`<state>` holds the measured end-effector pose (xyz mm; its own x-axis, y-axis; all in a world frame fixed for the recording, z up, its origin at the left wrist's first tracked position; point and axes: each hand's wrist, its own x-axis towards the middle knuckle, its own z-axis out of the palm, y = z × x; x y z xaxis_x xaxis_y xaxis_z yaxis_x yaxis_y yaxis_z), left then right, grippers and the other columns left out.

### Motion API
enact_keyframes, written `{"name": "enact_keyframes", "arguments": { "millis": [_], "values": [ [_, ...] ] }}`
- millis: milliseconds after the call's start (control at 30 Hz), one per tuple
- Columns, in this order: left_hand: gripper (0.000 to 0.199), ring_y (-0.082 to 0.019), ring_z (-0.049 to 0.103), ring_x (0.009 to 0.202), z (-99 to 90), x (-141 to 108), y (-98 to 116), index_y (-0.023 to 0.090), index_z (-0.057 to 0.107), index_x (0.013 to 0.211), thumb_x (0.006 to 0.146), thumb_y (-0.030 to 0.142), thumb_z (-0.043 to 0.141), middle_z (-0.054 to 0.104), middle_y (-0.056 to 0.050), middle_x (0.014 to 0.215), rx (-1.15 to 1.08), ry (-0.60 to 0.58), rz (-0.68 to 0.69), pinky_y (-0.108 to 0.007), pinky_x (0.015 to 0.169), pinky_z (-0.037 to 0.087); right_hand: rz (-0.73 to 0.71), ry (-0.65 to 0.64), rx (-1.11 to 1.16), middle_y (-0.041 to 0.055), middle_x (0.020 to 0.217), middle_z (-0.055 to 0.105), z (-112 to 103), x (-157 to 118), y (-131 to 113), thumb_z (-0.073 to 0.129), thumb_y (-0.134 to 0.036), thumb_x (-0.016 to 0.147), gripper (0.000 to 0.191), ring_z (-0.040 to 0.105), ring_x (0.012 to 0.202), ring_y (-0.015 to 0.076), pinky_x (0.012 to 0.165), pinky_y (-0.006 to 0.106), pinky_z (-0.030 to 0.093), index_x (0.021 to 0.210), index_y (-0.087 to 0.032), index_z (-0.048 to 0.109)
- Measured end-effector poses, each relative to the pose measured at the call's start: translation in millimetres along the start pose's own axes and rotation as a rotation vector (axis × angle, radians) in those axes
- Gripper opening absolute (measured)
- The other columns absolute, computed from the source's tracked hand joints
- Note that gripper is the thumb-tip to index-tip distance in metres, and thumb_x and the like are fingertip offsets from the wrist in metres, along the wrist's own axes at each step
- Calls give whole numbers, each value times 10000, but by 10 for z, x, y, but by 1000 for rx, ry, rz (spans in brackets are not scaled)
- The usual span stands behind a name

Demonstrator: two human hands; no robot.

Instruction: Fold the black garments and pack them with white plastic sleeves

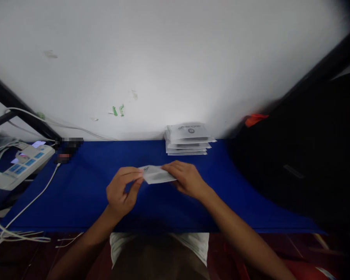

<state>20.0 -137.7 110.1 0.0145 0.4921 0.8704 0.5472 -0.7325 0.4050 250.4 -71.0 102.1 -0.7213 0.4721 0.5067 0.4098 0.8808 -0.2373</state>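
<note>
A whitish, translucent packet (157,175) is held between both hands above the blue tabletop (84,186). My left hand (124,190) pinches its left end between thumb and fingers, near a dark printed mark. Around the right end, my right hand (185,179) is closed, with the fingers over the top edge. Whatever is inside the packet cannot be made out. Just beyond my right hand, against the wall, lies a stack of similar white packets (188,134); the top one carries dark lettering and a round logo.
At the left edge lies a white power strip (26,167) with plugs and several white cables. A dark device (68,149), partly blurred out, sits beside it on a cable (48,184). A large black shape (294,163) covers the right side, with an orange thing (255,119) near it. The white wall (175,58) stands behind.
</note>
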Motion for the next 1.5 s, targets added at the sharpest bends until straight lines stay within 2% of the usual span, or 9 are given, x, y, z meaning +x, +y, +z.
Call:
{"name": "enact_keyframes", "arguments": {
  "millis": [100,200,333,467,733,1000,1200,1367,1500],
  "values": [
    [219,-181,649,953,-34,-11,-120,192,648,1035,840,94,669,681,-51,993,116,135,-101,-353,850,537,111,236,-263,110,1192,673,-280,75,285,480,-81,814,533,614,1079,273,889,407,504,1331,-204,508],
    [123,-175,635,951,-38,-98,-262,195,646,1000,882,162,631,660,-42,983,84,46,-216,-364,871,526,258,303,-496,106,1388,556,-517,159,720,482,-65,791,655,484,1284,326,1047,516,376,1423,-227,431],
    [91,-157,639,897,41,-272,-390,193,637,988,917,221,586,650,-43,976,-4,-209,-314,-318,807,541,431,-23,-577,157,1452,491,-465,96,1314,463,-45,752,722,447,1320,340,1073,549,325,1459,-171,392],
    [134,-153,634,888,143,-389,-505,200,615,1046,930,242,562,638,-58,1028,-78,-400,-347,-326,811,545,479,-79,-573,225,1467,452,-288,-82,1572,492,-50,709,747,439,1330,368,1040,535,371,1449,-69,391],
    [159,-199,586,1071,410,-370,-877,212,605,1056,936,294,539,607,-69,1098,-22,-737,-338,-388,972,484,402,-28,-535,191,1433,504,-330,-56,1442,480,-97,791,590,469,1311,336,1046,513,388,1381,-89,482],
    [157,-223,577,1011,840,-186,-1369,170,635,1005,872,247,601,607,-88,1042,91,-757,-322,-402,938,480,282,125,-431,190,1385,538,-213,11,1188,471,-102,807,545,483,1286,331,1054,529,373,1352,-116,492],
    [137,-241,555,995,1053,-123,-1582,152,649,970,872,201,567,605,-97,1012,161,-718,-339,-434,935,455,21,157,-112,124,1073,685,278,149,663,464,-142,876,349,615,1000,258,882,439,496,1206,-187,570],
    [130,-236,556,1011,1018,-147,-1544,168,651,966,889,206,554,623,-87,1028,184,-740,-300,-409,932,461,154,8,83,46,848,681,832,234,589,451,-172,914,224,612,729,172,690,295,500,1071,-190,610],
    [216,-273,541,1116,983,-186,-1466,163,642,1082,901,212,534,620,-121,1160,238,-758,-274,-444,970,447,174,-51,55,68,825,660,1002,211,669,464,-160,902,174,588,752,198,728,331,503,970,-161,624]
  ]
}}
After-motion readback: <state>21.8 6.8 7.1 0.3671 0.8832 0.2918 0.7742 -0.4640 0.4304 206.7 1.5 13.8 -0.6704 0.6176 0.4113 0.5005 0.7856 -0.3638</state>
